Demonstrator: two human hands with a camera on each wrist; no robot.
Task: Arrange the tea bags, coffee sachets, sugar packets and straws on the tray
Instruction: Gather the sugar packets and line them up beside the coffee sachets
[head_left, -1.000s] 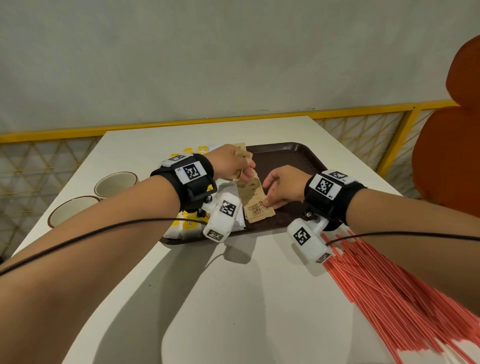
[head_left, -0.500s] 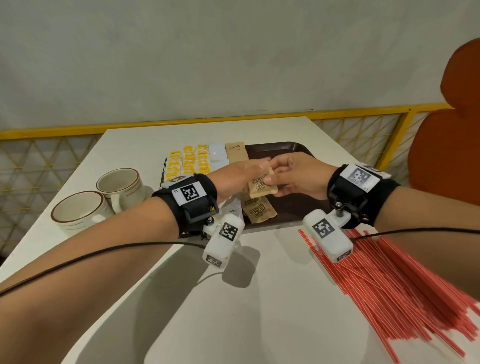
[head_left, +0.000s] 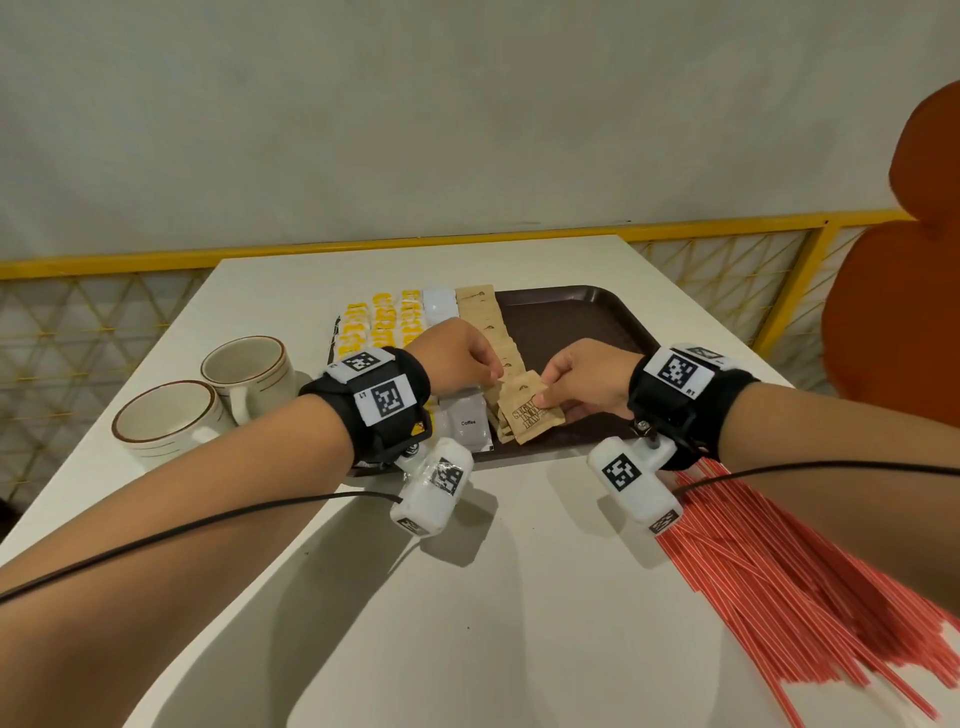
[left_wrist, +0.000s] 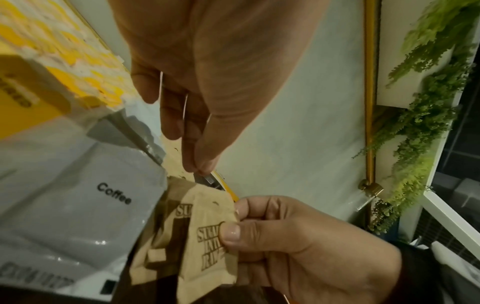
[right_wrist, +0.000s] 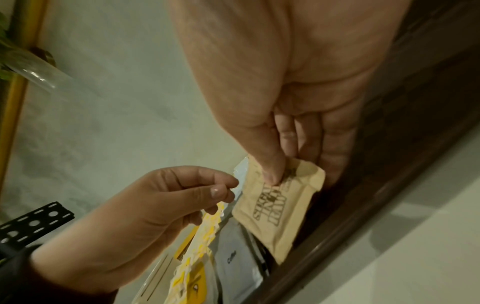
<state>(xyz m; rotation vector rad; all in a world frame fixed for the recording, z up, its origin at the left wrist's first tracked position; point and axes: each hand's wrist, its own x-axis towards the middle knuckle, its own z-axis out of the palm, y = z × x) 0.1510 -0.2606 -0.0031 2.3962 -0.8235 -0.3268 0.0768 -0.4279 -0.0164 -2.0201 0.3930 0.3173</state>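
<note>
brown paper is what i am seeing first from the head view: my right hand (head_left: 587, 382) is pinching a sugar packet (head_left: 530, 410) between thumb and fingers, low over the near part of the dark brown tray (head_left: 576, 317). its print is reading "sugar in the raw". my left hand (head_left: 457, 353) is hovering just beside it, fingers curled, holding nothing i can make out. a white sachet (head_left: 467, 423) marked "coffee" is lying left of the brown packets, with yellow tea bags (head_left: 384, 325) further left. the tray's right half is lying bare. red straws (head_left: 810, 597) are fanning over the white table (head_left: 519, 597) at right; two cups (head_left: 208, 395) are standing at left.

from the left wrist, "coffee" (left_wrist: 114, 193) is showing clearly, and the right thumb is pressing on the packet's print.

from the right wrist, the packet (right_wrist: 280, 207) is hanging just inside the tray's near rim (right_wrist: 363, 216), its corner nearly touching.
</note>
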